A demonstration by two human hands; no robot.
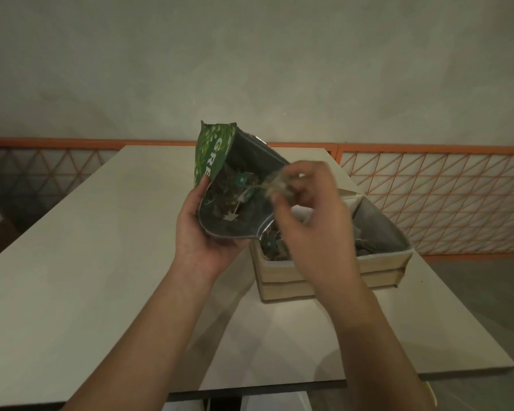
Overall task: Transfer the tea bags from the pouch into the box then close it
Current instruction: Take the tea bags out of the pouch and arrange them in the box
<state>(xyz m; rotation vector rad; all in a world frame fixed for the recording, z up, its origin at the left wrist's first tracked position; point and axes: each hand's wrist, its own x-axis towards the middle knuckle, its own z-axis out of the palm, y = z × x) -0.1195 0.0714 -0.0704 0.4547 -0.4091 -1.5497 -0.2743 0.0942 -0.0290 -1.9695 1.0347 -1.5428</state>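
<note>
Midway through the job, by the look of it: tea bags lay in both containers, so some were across and plenty were left.

The left hand (204,232) gripped the green pouch (220,173) from below and the side, thumb up on its printed face, and held it clear of the desk (86,262) with its mouth gaping toward the camera. Inside, against the silver lining, a tangle of tea bags (233,194) with strings and small paper tags was still to be seen, a fair heap of them.

The right hand (306,209) was blurred, caught in motion. Its fingers were curled and pinching a pale tea bag (275,182) right at the pouch's mouth, above the near left corner of the box. Whether it had one bag or several I couldn't tell.

The box (333,271), cloth-covered and beige, stood toward the right edge of the desk, just beside the pouch and partly behind the right hand. Its lid (380,221) was thrown back, wide open. A few bags (275,247) lay in its near left corner, more showing dimly at the right.

My judgement: the pouch needed emptying yet, and the closing of the lid had not begun.
</note>
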